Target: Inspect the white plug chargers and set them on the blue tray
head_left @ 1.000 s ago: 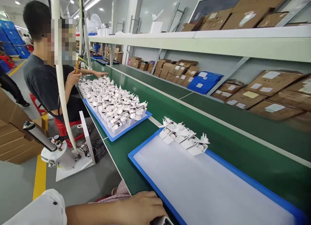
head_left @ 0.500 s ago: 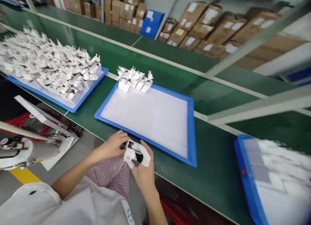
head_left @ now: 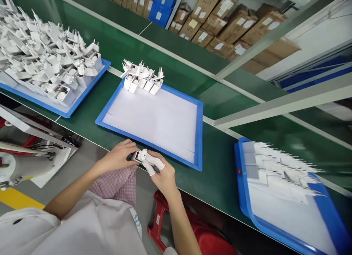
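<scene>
Just in front of the bench edge, both hands hold one small white plug housing [head_left: 141,155]. My left hand [head_left: 118,156] grips its left side, with something black at the fingertips. My right hand [head_left: 165,176] closes on it from the right, and white covers sit on some of its fingers. A dark patch shows between those fingers; I cannot make out what it is. Beyond the hands lies a blue-rimmed tray [head_left: 200,137] with a white liner. Several white plug housings [head_left: 143,78] with pins upward stand in its far left corner.
A blue tray [head_left: 82,98] heaped with white plug parts [head_left: 46,53] lies left on the green bench [head_left: 214,167]. Another blue tray [head_left: 242,189] holds rows of white parts [head_left: 277,167] at right. A slanting white post [head_left: 275,101] rises behind. A red stool [head_left: 159,214] stands below.
The view has shifted right, so the trays appear further left. The plug housing has turned in my hands: its open inside faced up before, and now a narrower end does.
</scene>
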The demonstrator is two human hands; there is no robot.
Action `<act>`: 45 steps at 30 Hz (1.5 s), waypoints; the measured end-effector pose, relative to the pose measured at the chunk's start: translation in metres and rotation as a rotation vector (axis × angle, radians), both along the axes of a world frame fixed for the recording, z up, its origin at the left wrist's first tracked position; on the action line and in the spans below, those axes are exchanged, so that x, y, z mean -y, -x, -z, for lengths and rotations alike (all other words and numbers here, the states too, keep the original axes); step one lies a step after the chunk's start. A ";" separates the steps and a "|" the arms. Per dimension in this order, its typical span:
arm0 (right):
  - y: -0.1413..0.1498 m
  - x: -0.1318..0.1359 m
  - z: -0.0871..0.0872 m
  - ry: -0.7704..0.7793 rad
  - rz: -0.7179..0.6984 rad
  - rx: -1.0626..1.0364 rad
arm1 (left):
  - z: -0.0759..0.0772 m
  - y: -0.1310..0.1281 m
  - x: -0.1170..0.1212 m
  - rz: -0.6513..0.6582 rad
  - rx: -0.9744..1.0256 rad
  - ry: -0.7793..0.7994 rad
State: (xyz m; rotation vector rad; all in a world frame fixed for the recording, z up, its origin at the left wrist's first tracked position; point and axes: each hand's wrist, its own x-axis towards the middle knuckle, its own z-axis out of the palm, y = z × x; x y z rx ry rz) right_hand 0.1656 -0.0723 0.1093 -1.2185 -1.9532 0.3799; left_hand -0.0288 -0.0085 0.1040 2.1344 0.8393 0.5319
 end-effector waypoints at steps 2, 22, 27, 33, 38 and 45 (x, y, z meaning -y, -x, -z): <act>-0.002 0.002 -0.004 0.016 -0.004 0.042 | -0.001 0.001 0.000 0.011 -0.006 0.006; 0.004 0.012 -0.008 0.054 0.049 0.350 | -0.020 0.007 -0.001 0.004 0.235 0.736; 0.012 0.016 -0.001 0.386 0.171 -0.305 | -0.010 -0.005 0.005 -0.054 0.323 0.882; 0.006 0.010 0.002 0.927 0.203 -0.976 | -0.003 -0.008 0.007 -0.096 0.358 0.895; 0.001 0.007 0.000 1.017 0.175 -1.082 | -0.001 -0.009 0.014 -0.158 0.445 0.939; 0.001 0.007 -0.001 1.013 0.155 -0.994 | 0.002 -0.015 0.025 -0.193 0.488 0.971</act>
